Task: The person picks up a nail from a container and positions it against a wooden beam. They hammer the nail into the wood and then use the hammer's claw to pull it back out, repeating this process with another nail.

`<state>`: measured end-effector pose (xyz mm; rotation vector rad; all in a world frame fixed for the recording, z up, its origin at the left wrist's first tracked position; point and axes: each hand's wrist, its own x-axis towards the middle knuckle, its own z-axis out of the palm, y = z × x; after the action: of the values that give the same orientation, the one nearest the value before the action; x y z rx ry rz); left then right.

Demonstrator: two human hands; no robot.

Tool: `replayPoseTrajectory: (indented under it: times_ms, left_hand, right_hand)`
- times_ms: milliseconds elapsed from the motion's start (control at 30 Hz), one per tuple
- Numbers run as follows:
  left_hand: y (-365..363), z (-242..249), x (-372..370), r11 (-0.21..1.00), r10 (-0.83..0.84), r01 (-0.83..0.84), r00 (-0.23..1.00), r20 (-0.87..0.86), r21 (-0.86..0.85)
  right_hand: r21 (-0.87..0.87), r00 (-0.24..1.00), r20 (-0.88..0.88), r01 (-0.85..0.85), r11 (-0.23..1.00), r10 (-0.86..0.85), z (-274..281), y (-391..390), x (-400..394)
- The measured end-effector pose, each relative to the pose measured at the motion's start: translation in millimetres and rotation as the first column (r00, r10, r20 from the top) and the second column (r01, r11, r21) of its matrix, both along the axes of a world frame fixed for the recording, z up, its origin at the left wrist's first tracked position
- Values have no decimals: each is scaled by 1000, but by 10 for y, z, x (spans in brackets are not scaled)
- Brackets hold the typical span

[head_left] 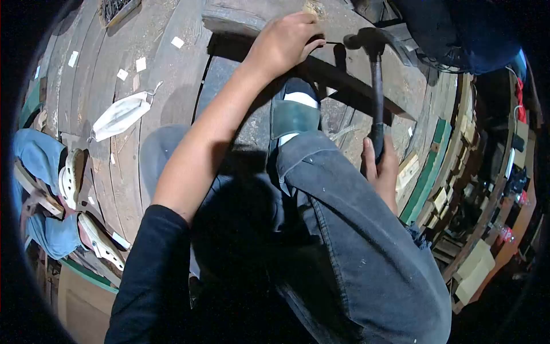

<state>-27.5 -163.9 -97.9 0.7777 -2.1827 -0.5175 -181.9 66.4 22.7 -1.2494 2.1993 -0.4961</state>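
My left hand (286, 43) reaches over a thick wooden beam (240, 17), its fingers pinched together. A thin dark piece, which looks like a nail (330, 43), shows at the fingertips; the rest is hidden. My right hand (382, 175) is wrapped round the lower handle of a claw hammer (376, 86). The hammer's head is up, close to the right of my left fingertips, and its shadow falls on the beam. My foot in a green-strapped sandal (295, 117) is against the near side of the beam.
A white face mask (121, 116) and paper scraps lie on the plank floor (109, 63). A container of nails (117, 10) stands top left. Another person's legs and pale clogs (71, 178) are at left, beside another hammer (37, 192). Wood pieces (438, 200) line the right side.
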Motion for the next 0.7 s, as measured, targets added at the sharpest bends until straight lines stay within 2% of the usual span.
replayPoseTrajectory:
  times_ms: [33,67,100,167,267,300,367,500,533,633,667,700]
  left_hand:
    - [10,-11,-3,1000,2,-2,1000,-10,-3]
    - [9,-16,-7,1000,7,-7,1000,-20,-9]
    - [14,-19,-9,1000,13,-13,999,-31,-13]
    - [29,17,-2,1000,10,-10,1000,4,11]
    - [23,37,7,999,-1,1,1000,13,33]
    - [16,31,7,1000,5,-5,1000,12,30]
    - [9,18,-6,1000,14,-14,1000,8,27]
    - [12,44,-4,1000,0,0,1000,-7,28]
    - [-12,16,-4,999,-40,40,999,-22,36]
    - [-29,-29,-26,1000,-28,27,998,-56,-12]
    - [-6,-28,-20,1000,-6,6,999,-52,-3]
    - [-4,-25,-14,1000,3,-2,999,-42,5]
  right_hand:
    - [42,998,30,57,997,-58,61,5,29]
    - [-55,999,-31,20,998,-21,70,20,43]
    - [-55,1000,-18,23,998,-24,76,29,0]
    - [-205,996,-73,-67,977,53,65,-12,-27]
    - [-104,1000,-26,-6,995,4,32,-8,-43]
    - [46,997,24,72,996,-73,49,-25,-19]
    - [-29,996,-55,-72,997,71,-205,24,-110]
    - [-166,999,-37,21,986,-27,-109,7,-130]
    - [-192,996,35,87,977,-82,-66,-4,-83]
    - [-252,974,177,187,950,-145,7,-15,60]
    - [-205,987,106,141,969,-121,-48,19,30]
    - [-73,996,49,84,994,-80,-109,55,-38]
